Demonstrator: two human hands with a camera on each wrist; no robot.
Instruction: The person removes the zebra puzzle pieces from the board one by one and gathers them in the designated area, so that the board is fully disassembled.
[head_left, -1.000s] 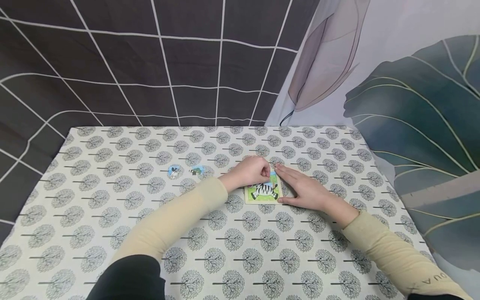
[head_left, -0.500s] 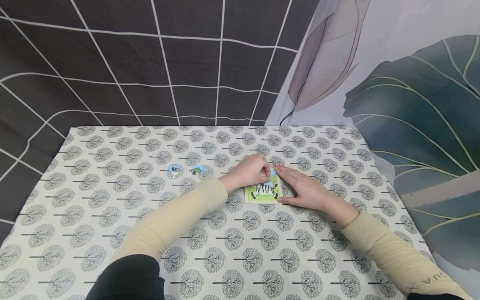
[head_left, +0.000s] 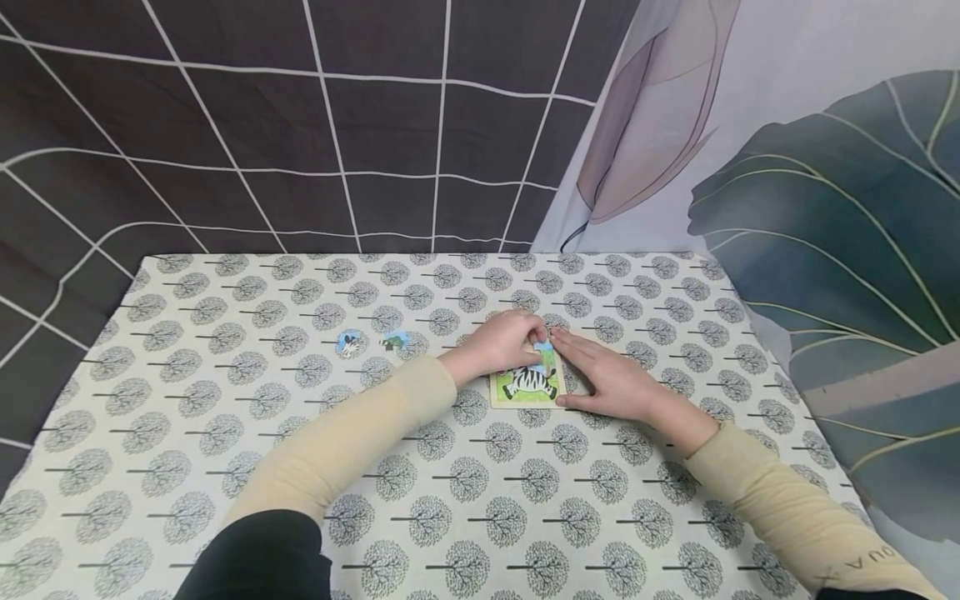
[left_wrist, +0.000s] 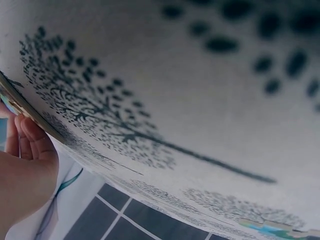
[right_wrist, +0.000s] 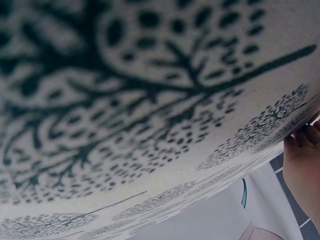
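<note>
A small square zebra puzzle board (head_left: 527,400) lies on the tablecloth in the head view, its striped body on green ground showing. My left hand (head_left: 501,340) is over the board's upper left part, fingers curled, thumb and index at a light-blue puzzle piece (head_left: 538,367); the hand covers most of that piece. My right hand (head_left: 611,381) rests along the board's right side, fingers straight at the top corner and thumb at the bottom corner. The left wrist view shows the left fingers (left_wrist: 34,135) at the board's edge (left_wrist: 47,127).
Two loose puzzle pieces lie left of the board: one with a zebra head (head_left: 350,343), another in green and blue (head_left: 395,340). The tree-print tablecloth (head_left: 450,533) covers the table. A dark grid-patterned curtain (head_left: 300,125) hangs behind it.
The left hand's index finger and thumb have shifted slightly at the board's top, baring a little more of its upper right part. The right hand and the loose pieces stay in place.
</note>
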